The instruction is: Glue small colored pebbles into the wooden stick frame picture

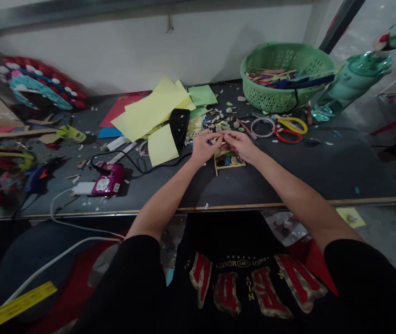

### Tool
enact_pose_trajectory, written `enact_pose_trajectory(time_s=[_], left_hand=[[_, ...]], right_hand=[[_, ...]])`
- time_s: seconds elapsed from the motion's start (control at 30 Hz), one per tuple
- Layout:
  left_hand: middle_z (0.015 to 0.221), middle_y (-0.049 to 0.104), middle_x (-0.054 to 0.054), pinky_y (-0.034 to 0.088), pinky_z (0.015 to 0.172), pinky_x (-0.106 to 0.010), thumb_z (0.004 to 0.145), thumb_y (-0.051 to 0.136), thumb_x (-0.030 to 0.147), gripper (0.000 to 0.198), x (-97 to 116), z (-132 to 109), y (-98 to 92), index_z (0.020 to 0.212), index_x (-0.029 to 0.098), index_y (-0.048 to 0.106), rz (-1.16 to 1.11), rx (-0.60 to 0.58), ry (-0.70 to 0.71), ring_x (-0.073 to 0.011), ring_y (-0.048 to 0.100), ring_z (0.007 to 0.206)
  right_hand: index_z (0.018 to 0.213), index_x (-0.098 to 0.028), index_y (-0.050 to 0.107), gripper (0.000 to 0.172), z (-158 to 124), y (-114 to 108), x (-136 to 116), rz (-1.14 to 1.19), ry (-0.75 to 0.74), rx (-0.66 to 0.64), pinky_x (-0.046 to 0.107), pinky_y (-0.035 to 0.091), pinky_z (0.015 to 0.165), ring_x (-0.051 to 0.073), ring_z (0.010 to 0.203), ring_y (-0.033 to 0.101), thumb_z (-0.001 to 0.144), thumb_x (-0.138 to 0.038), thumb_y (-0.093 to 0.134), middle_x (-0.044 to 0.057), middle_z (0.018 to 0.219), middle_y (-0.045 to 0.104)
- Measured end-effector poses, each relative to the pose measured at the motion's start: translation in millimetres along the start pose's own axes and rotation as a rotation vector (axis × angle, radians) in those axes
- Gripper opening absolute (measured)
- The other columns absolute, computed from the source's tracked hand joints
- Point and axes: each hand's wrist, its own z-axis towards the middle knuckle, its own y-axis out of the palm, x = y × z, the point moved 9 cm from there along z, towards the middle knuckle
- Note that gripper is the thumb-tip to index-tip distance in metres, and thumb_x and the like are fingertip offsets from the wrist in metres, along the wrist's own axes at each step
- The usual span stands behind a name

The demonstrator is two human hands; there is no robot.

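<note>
Scraps on dark tabletop, pale wall behind; left hand, right hand pinched closed, contents unclear.

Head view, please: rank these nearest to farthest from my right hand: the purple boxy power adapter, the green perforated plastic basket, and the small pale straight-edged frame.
1. Small pale straight-edged frame: just below the right hand, slightly left.
2. Green perforated plastic basket: beyond the hand, to the right.
3. Purple boxy power adapter: well over to the left.
</note>
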Motion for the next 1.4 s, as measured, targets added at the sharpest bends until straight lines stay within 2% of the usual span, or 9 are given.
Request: enact_pose_trajectory(time_s=[0.33, 0.5, 0.6, 0.73, 0.87, 1.0, 1.07, 1.2, 1.4], left_hand=[[0.067, 0.063, -0.001, 0.045, 0.06, -0.027, 0.09, 0.064, 0.045, 0.026, -4, 1, -4.3, 0.082, 0.023, 0.076, -0.039, 0.051, -0.074, -0.011, 0.053, 0.06], [0.064, 0.059, 0.0, 0.048, 0.075, -0.033, 0.089, 0.066, 0.048, 0.026, -21, 3, -28.0, 0.085, 0.024, 0.076, 0.157, 0.253, -0.106, -0.0149, 0.056, 0.067], [0.067, 0.061, -0.002, 0.047, 0.082, -0.037, 0.083, 0.072, 0.051, 0.032, -30, 5, -34.6, 0.096, 0.023, 0.076, 0.269, 0.297, -0.058, -0.0179, 0.057, 0.072], [0.063, 0.061, -0.002, 0.047, 0.086, -0.04, 0.088, 0.066, 0.05, 0.029, -38, 5, -29.0, 0.084, 0.023, 0.075, 0.237, 0.241, -0.044, -0.0175, 0.054, 0.069], [0.057, 0.058, -0.001, 0.046, 0.091, -0.044, 0.08, 0.075, 0.052, 0.037, -36, 5, -28.5, 0.061, 0.021, 0.066, 0.221, 0.211, -0.128, -0.0177, 0.053, 0.067], [0.065, 0.063, 0.0, 0.045, 0.09, -0.041, 0.087, 0.069, 0.045, 0.024, -25, 8, -23.1, 0.082, 0.022, 0.076, 0.168, 0.103, -0.164, -0.0158, 0.055, 0.068], [0.069, 0.065, 0.0, 0.046, 0.081, -0.035, 0.089, 0.067, 0.042, 0.021, -18, 8, -12.1, 0.094, 0.025, 0.078, 0.063, 0.0, -0.153, -0.015, 0.055, 0.069], [0.067, 0.066, 0.0, 0.043, 0.069, -0.031, 0.085, 0.072, 0.039, 0.02, -10, 3, 11.1, 0.099, 0.027, 0.079, -0.03, -0.155, -0.137, -0.0149, 0.053, 0.067], [0.06, 0.061, 0.001, 0.04, 0.067, -0.03, 0.082, 0.075, 0.035, 0.013, -14, 1, 8.9, 0.091, 0.027, 0.079, 0.031, -0.085, -0.173, -0.0155, 0.052, 0.066]], right_hand=[[0.101, -0.022, 0.069, 0.019, -2, 0, -3, 0.094, 0.06, 0.015, 0.026, 0.054, 0.068, 0.01, 0.063, 0.064, 0.096, -0.037, 0.058, -0.001, 0.081, 0.07], [0.103, -0.021, 0.068, 0.021, -3, -1, -3, 0.143, 0.064, 0.025, 0.022, 0.053, 0.064, 0.008, 0.062, 0.063, 0.101, -0.03, 0.049, -0.001, 0.08, 0.069], [0.103, -0.021, 0.068, 0.019, -4, -1, -4, 0.14, 0.081, 0.035, 0.02, 0.052, 0.062, 0.008, 0.061, 0.063, 0.1, -0.032, 0.052, -0.001, 0.08, 0.069], [0.102, -0.021, 0.067, 0.018, -5, 0, -4, 0.126, 0.11, 0.061, 0.021, 0.051, 0.061, 0.008, 0.06, 0.061, 0.099, -0.033, 0.055, -0.001, 0.079, 0.069], [0.101, -0.02, 0.067, 0.016, -6, 3, -5, 0.101, 0.122, 0.047, 0.021, 0.052, 0.062, 0.008, 0.06, 0.062, 0.099, -0.029, 0.054, -0.001, 0.081, 0.07], [0.102, -0.019, 0.067, 0.019, -3, 2, -3, 0.072, 0.095, 0.019, 0.025, 0.054, 0.066, 0.01, 0.062, 0.064, 0.098, -0.034, 0.056, 0.002, 0.087, 0.073], [0.105, -0.02, 0.066, 0.022, -1, 1, -1, 0.064, 0.071, 0.001, 0.027, 0.054, 0.068, 0.01, 0.063, 0.064, 0.096, -0.038, 0.059, 0.002, 0.089, 0.073], [0.109, -0.023, 0.06, 0.033, 4, -7, 4, 0.062, 0.036, 0.027, 0.028, 0.055, 0.068, 0.011, 0.064, 0.064, 0.087, -0.044, 0.071, -0.002, 0.084, 0.07], [0.112, -0.023, 0.056, 0.038, 7, -7, 7, 0.024, 0.019, 0.001, 0.03, 0.056, 0.069, 0.012, 0.062, 0.065, 0.084, -0.044, 0.073, -0.002, 0.082, 0.069]])
